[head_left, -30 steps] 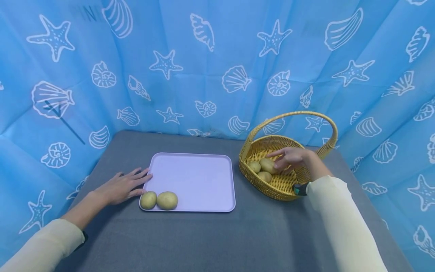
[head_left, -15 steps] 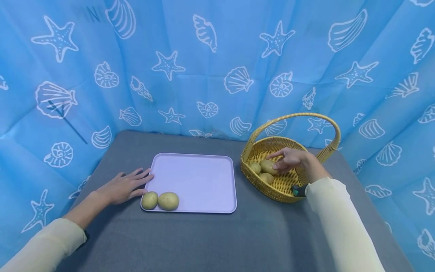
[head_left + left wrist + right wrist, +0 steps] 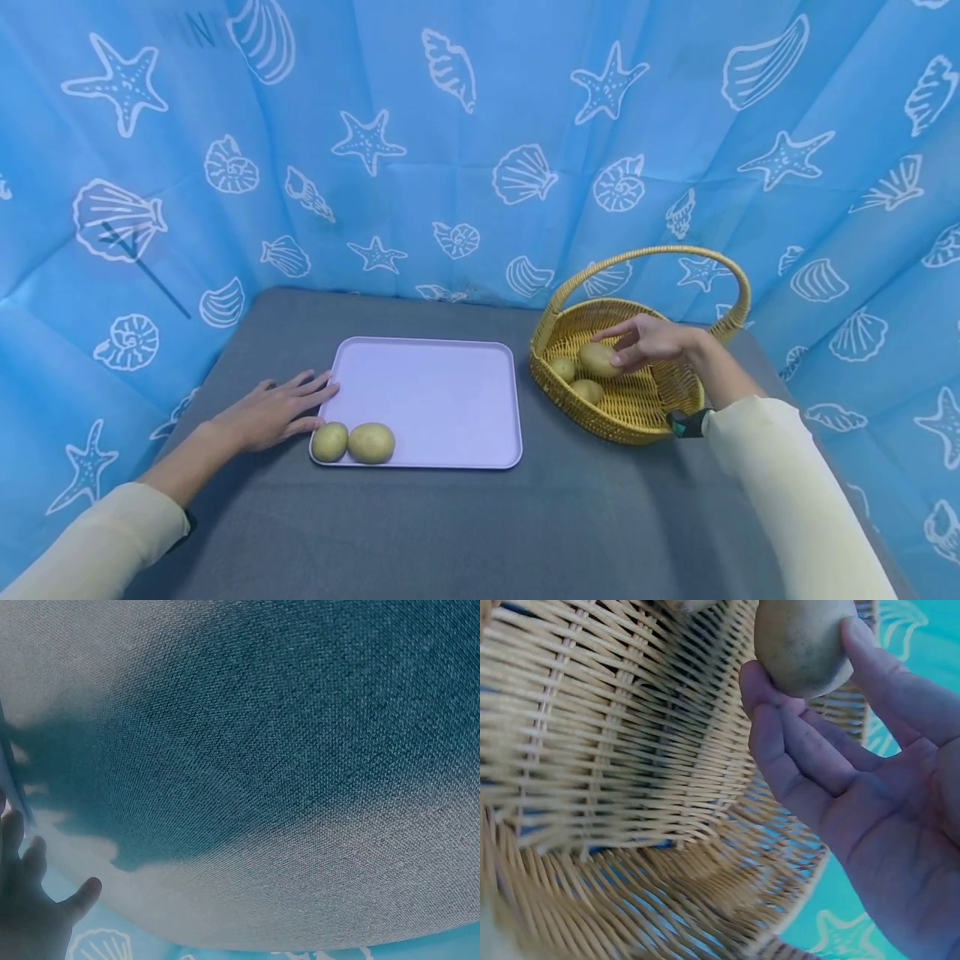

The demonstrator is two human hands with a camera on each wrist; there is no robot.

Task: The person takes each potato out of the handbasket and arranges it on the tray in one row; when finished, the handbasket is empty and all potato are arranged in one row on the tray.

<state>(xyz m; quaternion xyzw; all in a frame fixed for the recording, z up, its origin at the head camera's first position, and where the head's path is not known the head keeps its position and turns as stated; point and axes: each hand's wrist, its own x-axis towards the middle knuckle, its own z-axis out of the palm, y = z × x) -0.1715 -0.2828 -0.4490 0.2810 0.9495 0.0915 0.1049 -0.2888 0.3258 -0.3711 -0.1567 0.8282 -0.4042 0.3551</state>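
Note:
My right hand [image 3: 654,340] pinches a potato [image 3: 597,360] between thumb and fingers inside the yellow wicker basket [image 3: 622,432]. In the right wrist view the potato [image 3: 802,649] is held off the woven bottom, with the thumb on one side and curled fingers on the other. Two more potatoes, one at the back left [image 3: 562,368] and one nearer the front [image 3: 587,391], lie in the basket. My left hand [image 3: 273,412] has its fingers spread, with fingertips at the left rim of the lilac tray [image 3: 450,400]. A small potato [image 3: 329,442] and a larger potato [image 3: 371,442] sit in its front left corner.
A tall arched handle [image 3: 652,252] rises over the basket. Dark grey cloth [image 3: 480,533] covers the table. Behind and at the sides hangs a blue curtain [image 3: 450,208] with white shells and starfish.
My right hand has taken hold of the potato and lifted it slightly, up and to the right, away from the other two. The left hand stays by the tray.

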